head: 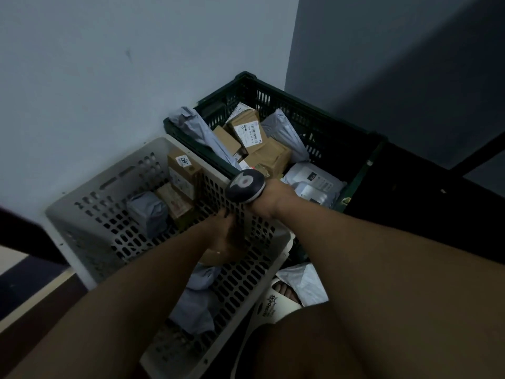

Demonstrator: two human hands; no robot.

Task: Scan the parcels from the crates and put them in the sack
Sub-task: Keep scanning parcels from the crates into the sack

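White crate (pixel 90 214): perforated, set against the wall; a brown box (pixel 182 170) labelled "2207" is stood at its far end, grey mailers beside it. Left hand (pixel 228 228): reached into this crate, fingers curled on a brown parcel (pixel 218 254). Right hand (pixel 276 196): held above the crate's right rim, fingers wrapped round a dark scanner (pixel 246 186). Green crate (pixel 314 124): just right of the white one, filled with boxes and mailers; label print illegible. Slipper (pixel 269 305): lettering unreadable.

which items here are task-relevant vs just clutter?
Job:
- white crate with parcels
- dark green crate with parcels
- brown box under the left hand
- scanner in the right hand

Lying about:
- slipper on the floor
- grey mailer on the floor beside the slipper; role unclear

No sack in view.
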